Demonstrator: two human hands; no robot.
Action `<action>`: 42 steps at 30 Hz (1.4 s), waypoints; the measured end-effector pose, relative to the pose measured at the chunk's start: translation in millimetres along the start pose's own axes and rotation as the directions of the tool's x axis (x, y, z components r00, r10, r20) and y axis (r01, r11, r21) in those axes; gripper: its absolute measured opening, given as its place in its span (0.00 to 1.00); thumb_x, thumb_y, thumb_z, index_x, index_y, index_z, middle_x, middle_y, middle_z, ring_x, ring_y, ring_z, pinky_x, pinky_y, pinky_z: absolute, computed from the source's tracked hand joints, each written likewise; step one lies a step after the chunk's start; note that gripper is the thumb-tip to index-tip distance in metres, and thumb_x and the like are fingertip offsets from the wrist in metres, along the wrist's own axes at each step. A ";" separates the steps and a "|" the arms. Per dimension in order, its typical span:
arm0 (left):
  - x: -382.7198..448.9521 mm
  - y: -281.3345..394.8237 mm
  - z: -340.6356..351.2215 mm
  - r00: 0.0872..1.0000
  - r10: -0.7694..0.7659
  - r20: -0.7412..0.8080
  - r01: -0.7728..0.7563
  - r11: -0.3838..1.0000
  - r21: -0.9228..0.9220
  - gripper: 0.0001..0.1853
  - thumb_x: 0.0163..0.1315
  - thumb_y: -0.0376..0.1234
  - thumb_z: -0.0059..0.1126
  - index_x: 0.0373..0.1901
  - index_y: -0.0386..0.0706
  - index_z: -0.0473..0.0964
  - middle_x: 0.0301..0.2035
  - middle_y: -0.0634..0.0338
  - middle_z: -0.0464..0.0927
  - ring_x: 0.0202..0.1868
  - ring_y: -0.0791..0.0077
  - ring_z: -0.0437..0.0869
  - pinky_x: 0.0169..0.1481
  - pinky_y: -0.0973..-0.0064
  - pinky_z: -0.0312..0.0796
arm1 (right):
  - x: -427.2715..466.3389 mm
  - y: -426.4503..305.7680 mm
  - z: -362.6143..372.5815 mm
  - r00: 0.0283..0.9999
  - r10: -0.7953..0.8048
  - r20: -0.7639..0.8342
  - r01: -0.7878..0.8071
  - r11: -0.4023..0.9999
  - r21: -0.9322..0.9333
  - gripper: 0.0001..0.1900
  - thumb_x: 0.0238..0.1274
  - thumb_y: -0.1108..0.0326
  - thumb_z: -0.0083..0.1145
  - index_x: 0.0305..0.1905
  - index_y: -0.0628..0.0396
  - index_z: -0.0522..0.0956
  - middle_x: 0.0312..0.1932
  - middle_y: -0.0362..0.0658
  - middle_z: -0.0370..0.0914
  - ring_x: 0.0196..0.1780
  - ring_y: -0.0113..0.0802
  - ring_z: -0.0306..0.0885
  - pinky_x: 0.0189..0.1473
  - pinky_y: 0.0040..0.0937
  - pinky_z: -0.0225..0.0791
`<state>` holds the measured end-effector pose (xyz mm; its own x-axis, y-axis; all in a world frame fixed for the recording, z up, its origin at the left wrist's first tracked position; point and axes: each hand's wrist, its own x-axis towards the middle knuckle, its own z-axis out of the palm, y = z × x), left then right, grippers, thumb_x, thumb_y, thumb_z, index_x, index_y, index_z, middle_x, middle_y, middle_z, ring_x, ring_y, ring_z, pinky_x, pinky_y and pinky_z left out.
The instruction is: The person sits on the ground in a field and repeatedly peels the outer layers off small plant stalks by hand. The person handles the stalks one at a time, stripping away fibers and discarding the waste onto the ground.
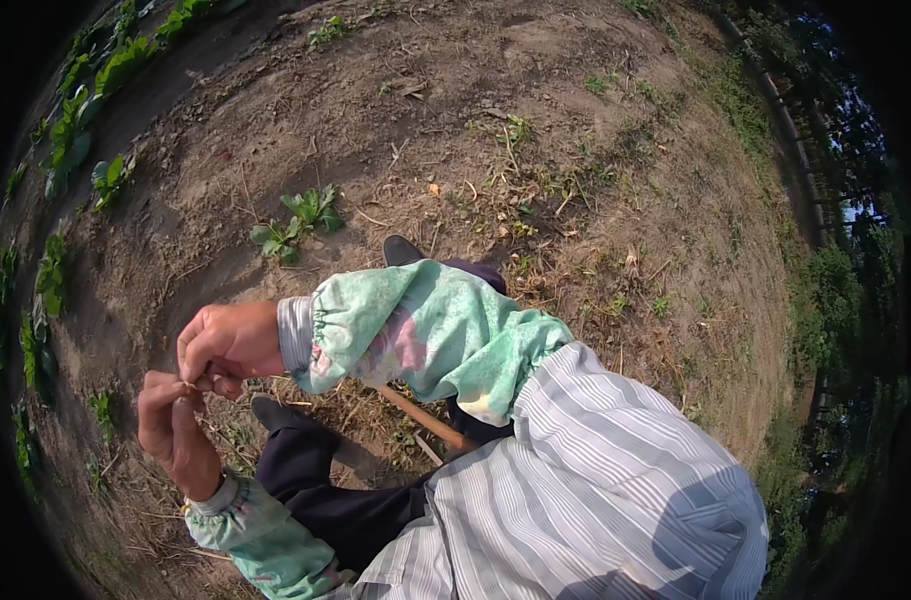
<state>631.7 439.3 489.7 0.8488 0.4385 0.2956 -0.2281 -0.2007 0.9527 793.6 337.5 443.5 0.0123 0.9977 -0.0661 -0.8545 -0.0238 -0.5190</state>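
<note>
My right hand [234,341], bent at the wrist, comes in from above with its thumb and fingers pinched. Its fingertips meet those of my left hand [171,431], which curls up from below. A tiny pale speck shows where they meet, too small to identify; whether either hand grips it cannot be told. Green floral sleeve covers [418,337] run over both forearms. Under the right forearm slants a wooden tool handle [421,416], partly hidden by the arm and the striped shirt.
Dark shoes [401,250] rest on dry soil [455,90]. A leafy green plant [299,221] grows beyond the right forearm. Rows of leafy crop plants [69,135] line the left side. Dry weeds [545,262] litter the ground, and trees [838,285] stand at the right rim.
</note>
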 end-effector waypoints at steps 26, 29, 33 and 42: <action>12.3 -8.3 8.7 0.971 -0.230 0.061 0.235 0.968 -0.088 0.07 0.76 0.27 0.59 0.37 0.36 0.75 0.35 0.62 0.77 0.36 0.80 0.77 0.46 0.78 0.68 | -15.9 -38.1 7.7 0.971 -0.234 -0.048 0.094 0.559 -0.824 0.17 0.67 0.61 0.65 0.31 0.66 0.78 0.23 0.44 0.81 0.23 0.28 0.81 0.23 0.29 0.72; 11.7 -5.6 8.7 0.963 -0.264 0.059 0.269 0.957 -0.109 0.07 0.76 0.27 0.59 0.36 0.36 0.74 0.35 0.62 0.77 0.35 0.80 0.77 0.44 0.79 0.69 | -13.1 -35.5 3.1 0.972 -0.235 -0.015 0.112 0.519 -0.847 0.15 0.66 0.64 0.64 0.32 0.67 0.78 0.24 0.45 0.81 0.23 0.29 0.81 0.23 0.30 0.73; 7.9 -8.3 6.6 0.958 -0.284 0.047 0.288 0.949 -0.128 0.07 0.76 0.27 0.60 0.37 0.36 0.74 0.35 0.62 0.78 0.34 0.81 0.78 0.41 0.80 0.71 | -12.4 -34.8 3.4 0.976 -0.216 -0.010 0.107 0.523 -0.846 0.12 0.64 0.67 0.62 0.32 0.67 0.78 0.25 0.46 0.82 0.24 0.30 0.82 0.23 0.31 0.74; 8.1 -10.8 3.4 0.951 -0.310 -0.011 0.302 0.935 -0.187 0.05 0.74 0.26 0.62 0.42 0.36 0.74 0.37 0.60 0.82 0.34 0.80 0.81 0.39 0.81 0.75 | -9.7 -33.0 5.2 0.968 -0.252 0.016 0.155 0.544 -0.824 0.10 0.59 0.70 0.60 0.33 0.70 0.79 0.24 0.47 0.81 0.24 0.31 0.82 0.24 0.32 0.75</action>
<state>642.7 442.1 481.5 0.8723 0.4887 -0.0133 -0.0460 0.1090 0.9930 819.0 329.0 465.7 0.2194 0.9723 0.0802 -0.0352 0.0900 -0.9953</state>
